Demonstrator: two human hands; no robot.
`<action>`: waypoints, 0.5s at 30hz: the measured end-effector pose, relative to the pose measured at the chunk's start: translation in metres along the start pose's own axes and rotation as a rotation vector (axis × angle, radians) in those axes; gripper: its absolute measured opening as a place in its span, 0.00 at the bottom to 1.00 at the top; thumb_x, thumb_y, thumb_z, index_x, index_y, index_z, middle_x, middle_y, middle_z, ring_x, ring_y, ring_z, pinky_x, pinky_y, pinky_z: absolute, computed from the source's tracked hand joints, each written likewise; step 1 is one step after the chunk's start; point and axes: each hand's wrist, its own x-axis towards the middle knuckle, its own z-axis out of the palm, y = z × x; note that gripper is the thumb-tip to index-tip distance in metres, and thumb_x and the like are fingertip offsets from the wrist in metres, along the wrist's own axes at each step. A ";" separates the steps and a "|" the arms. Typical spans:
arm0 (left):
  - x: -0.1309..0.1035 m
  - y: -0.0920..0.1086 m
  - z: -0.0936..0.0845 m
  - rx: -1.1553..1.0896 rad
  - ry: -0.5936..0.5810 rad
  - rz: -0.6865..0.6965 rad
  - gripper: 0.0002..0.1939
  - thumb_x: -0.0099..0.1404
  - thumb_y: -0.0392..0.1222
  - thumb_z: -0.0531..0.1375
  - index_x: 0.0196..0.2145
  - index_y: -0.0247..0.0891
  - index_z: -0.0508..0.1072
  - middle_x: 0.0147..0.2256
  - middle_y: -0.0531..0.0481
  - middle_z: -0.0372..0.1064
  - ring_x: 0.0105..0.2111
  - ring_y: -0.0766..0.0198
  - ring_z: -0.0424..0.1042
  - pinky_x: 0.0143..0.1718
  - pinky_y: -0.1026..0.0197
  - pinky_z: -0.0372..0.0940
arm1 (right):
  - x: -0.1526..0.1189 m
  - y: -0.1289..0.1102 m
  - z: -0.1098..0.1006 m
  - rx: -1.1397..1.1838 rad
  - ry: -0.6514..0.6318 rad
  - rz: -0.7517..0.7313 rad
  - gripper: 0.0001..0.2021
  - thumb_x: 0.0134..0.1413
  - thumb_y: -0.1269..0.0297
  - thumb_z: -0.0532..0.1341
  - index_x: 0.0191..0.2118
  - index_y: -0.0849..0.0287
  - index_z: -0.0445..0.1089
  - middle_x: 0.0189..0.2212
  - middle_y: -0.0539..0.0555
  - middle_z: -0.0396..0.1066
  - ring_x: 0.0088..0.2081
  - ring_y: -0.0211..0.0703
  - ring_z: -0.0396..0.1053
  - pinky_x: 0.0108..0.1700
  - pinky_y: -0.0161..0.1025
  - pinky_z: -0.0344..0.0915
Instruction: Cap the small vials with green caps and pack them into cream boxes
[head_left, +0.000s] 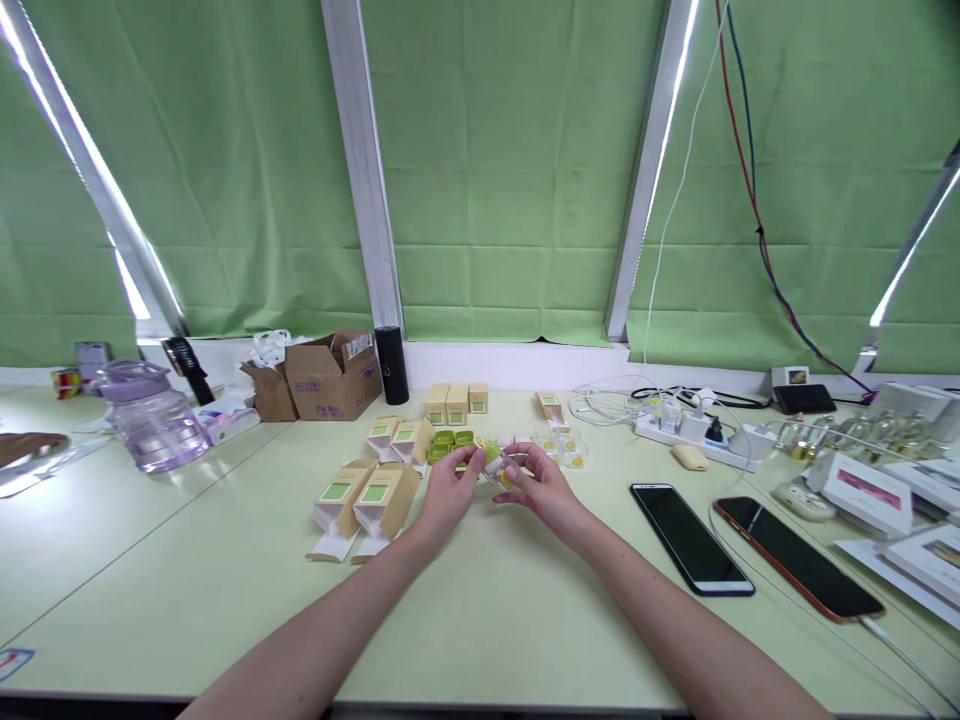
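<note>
Over the middle of the table (517, 620), my left hand (451, 490) and my right hand (541, 487) meet around a small clear container with a light green top (493, 463). The fingers of both hands close on it, and its exact kind is too small to make out. Just behind my left hand are several green square pieces (442, 440). Clear round containers with yellow bits (571, 448) lie behind my right hand. To the left stand small tan cartons with green labels, among them one with its flap open (386, 497).
Closed small boxes (457, 405) stand farther back. At left are a purple jug (154, 420), a cardboard box (334, 380) and a black cylinder (391, 365). At right lie a white-framed phone (691, 540), a second phone (799, 560), cables and a power strip (701, 440).
</note>
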 end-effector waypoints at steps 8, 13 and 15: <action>0.000 -0.003 0.001 -0.027 0.016 -0.007 0.25 0.63 0.63 0.63 0.34 0.35 0.79 0.36 0.44 0.78 0.36 0.56 0.76 0.37 0.59 0.72 | -0.001 -0.001 0.002 0.019 -0.012 0.018 0.24 0.44 0.51 0.77 0.43 0.53 0.70 0.40 0.51 0.73 0.42 0.46 0.76 0.46 0.55 0.78; 0.000 -0.004 0.004 -0.059 -0.004 -0.018 0.25 0.61 0.64 0.64 0.36 0.35 0.79 0.38 0.43 0.78 0.36 0.56 0.77 0.38 0.58 0.72 | -0.003 -0.002 0.005 0.032 -0.004 0.013 0.24 0.44 0.52 0.77 0.43 0.53 0.69 0.40 0.50 0.72 0.41 0.44 0.77 0.49 0.56 0.77; -0.001 -0.003 0.004 -0.072 -0.019 -0.025 0.25 0.60 0.64 0.65 0.37 0.35 0.79 0.38 0.44 0.78 0.35 0.57 0.76 0.37 0.58 0.72 | -0.003 -0.003 0.005 0.035 0.004 0.010 0.24 0.43 0.53 0.77 0.43 0.53 0.69 0.40 0.49 0.72 0.40 0.44 0.77 0.50 0.56 0.77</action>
